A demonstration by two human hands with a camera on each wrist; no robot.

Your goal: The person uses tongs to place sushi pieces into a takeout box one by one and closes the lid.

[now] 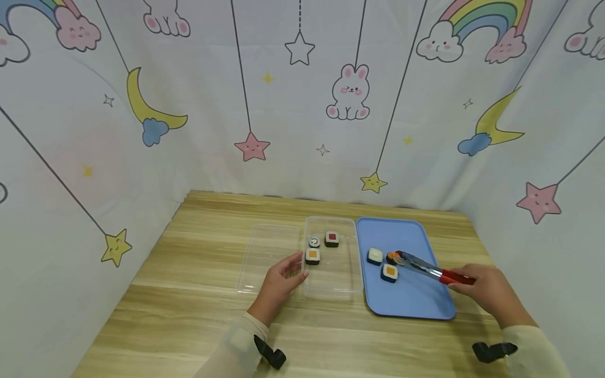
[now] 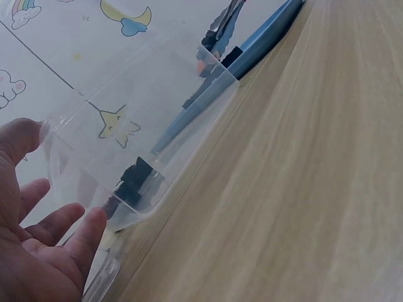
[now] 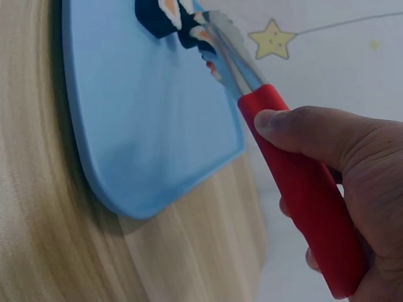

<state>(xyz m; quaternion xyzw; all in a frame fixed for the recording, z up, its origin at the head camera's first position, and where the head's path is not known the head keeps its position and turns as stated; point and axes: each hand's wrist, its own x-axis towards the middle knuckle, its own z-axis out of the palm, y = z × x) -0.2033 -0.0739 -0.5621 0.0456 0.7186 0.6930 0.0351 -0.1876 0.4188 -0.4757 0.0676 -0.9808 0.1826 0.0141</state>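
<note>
My right hand [image 1: 487,291] grips the red handle of metal tongs [image 1: 425,269], thumb along the handle. The tongs' tips are at a small orange-topped sushi piece [image 1: 392,258] on the blue tray [image 1: 416,299]; whether they pinch it I cannot tell. Beside it sit a white-topped piece [image 1: 375,256] and an orange-and-white piece [image 1: 389,273]. With fingers spread, my left hand [image 1: 280,283] touches the left side of a clear plastic container [image 2: 195,132]. Inside stand a red-centred piece [image 1: 332,239], a small round roll [image 1: 314,241] and an orange-centred piece [image 1: 312,256].
Left of the container lies a clear plastic lid [image 1: 269,247], flat on the wooden table [image 1: 189,262]. The container stands close against the tray's left edge. A white patterned curtain [image 1: 302,105] hangs behind the table and along both sides.
</note>
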